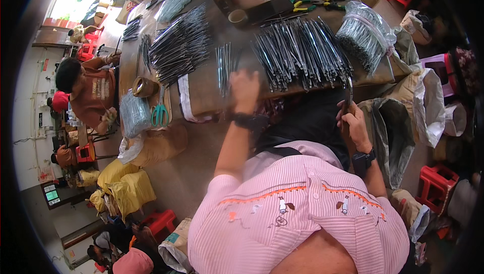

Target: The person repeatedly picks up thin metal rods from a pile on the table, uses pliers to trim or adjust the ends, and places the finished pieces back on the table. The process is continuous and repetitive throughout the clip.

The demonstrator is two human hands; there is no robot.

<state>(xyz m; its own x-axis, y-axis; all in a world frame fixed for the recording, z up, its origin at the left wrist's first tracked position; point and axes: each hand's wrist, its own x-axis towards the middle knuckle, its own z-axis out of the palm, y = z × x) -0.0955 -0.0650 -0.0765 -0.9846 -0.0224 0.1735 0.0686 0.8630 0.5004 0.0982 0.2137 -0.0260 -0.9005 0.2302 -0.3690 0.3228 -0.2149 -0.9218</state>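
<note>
A person in a pink striped shirt leans over a brown work table (201,90). The left hand (245,91), blurred, rests on the table with fingers together, touching the near ends of a small bundle of thin dark metal rods (225,64). The right hand (353,122), off the table's near edge, is clenched around a dark tool handle (349,96). Just beyond it lies a wide fan of rods (301,54); a clear plastic bag of rods (364,34) sits farther right. Left of the left hand lies another rod pile (180,44), then one pair of green-handled scissors (160,115) and one tape roll (143,87).
</note>
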